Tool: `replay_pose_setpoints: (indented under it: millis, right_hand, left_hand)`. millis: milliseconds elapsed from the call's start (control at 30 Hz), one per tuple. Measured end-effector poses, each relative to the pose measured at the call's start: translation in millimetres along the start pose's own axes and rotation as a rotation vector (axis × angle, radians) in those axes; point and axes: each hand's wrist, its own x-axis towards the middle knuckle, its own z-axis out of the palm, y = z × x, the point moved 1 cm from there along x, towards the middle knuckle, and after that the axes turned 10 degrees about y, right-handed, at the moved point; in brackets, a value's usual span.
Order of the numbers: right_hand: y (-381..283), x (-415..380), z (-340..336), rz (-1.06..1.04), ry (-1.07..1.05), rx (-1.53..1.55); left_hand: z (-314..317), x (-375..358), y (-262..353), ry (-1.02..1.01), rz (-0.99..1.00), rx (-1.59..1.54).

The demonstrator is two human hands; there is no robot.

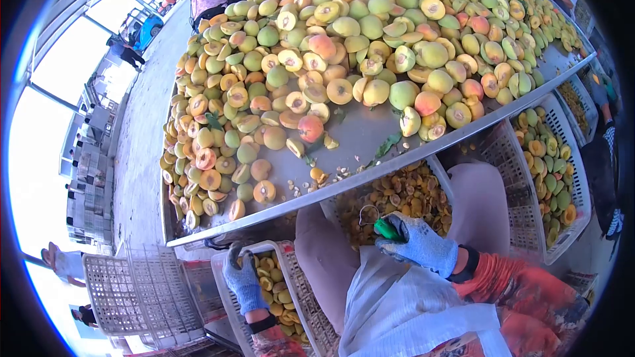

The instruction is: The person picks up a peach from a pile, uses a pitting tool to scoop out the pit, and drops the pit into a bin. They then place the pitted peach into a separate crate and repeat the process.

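Note:
My right hand [420, 244], in a blue-grey knitted glove, is closed around the green handle of a pitting tool [389, 229]. A thin wire loop sticks out of its far end, above a crate of brown-yellow scraps [407, 195] between my knees. To the left, my gloved left hand [242, 284] hangs over the edge of a crate of fruit halves [270, 276]. Its fingers are apart and no fruit shows in them. Ahead, a big heap of peach-like stone fruit [344, 26], many cut in half, covers most of the metal table [360, 125].
The table's raised metal rim [390, 158] runs just before my knees. Another full crate [546, 178] stands at the right, and stacked white crates [142, 291] at the left. Leaves and pit bits lie near the rim. Other people are around the table and along the aisle.

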Motion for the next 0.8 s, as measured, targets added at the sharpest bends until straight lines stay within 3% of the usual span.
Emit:
replay_pose_setpoints:
  millis: [33,67,100,133,200,267,333,367,433,467,533,567,733,800]
  right_hand:
    - [-2,2,-3,0.016,-0.001,0.034]
    - [-1,4,-5,0.031,0.001,0.069]
    - [9,6,-6,-0.032,0.013,0.081]
    - [8,10,-12,-0.029,0.023,0.084]
    - [-2,12,-26,0.087,0.003,0.043]
    - [0,19,-33,0.229,-0.048,0.08]
    - [5,22,-34,0.064,-0.008,0.035]
    - [9,25,-36,0.07,-0.002,0.041]
    - [14,27,-37,-0.13,0.055,0.134]
    - [14,27,-39,-0.137,0.046,0.138]
    - [13,21,-40,0.244,-0.067,0.424]
    - [14,20,-37,0.238,-0.083,0.428]
    - [16,10,-14,0.161,-0.067,0.614]
    - [23,8,-10,0.314,-0.048,0.548]
  left_hand:
    - [32,9,41,-0.037,-0.109,-0.223]
    - [63,20,75,-0.11,-0.035,-0.071]
    - [97,35,90,-0.168,-0.109,-0.152]
    - [136,56,78,-0.19,-0.048,-0.224]
    - [197,69,132,-0.242,0.081,-0.081]
    - [254,81,148,-0.179,0.502,0.449]
    - [280,72,164,-0.15,0.598,0.806]
    - [283,78,158,-0.156,0.605,0.809]
    - [274,97,134,-0.358,0.45,0.328]
    - [261,97,134,-0.348,0.448,0.334]
    - [218,89,139,-0.492,-0.255,-0.725]
    - [199,74,145,-0.551,-0.323,-1.016]
    - [165,33,131,-0.522,-0.423,-0.825]
    - [180,22,112,-0.505,-0.243,-0.51]
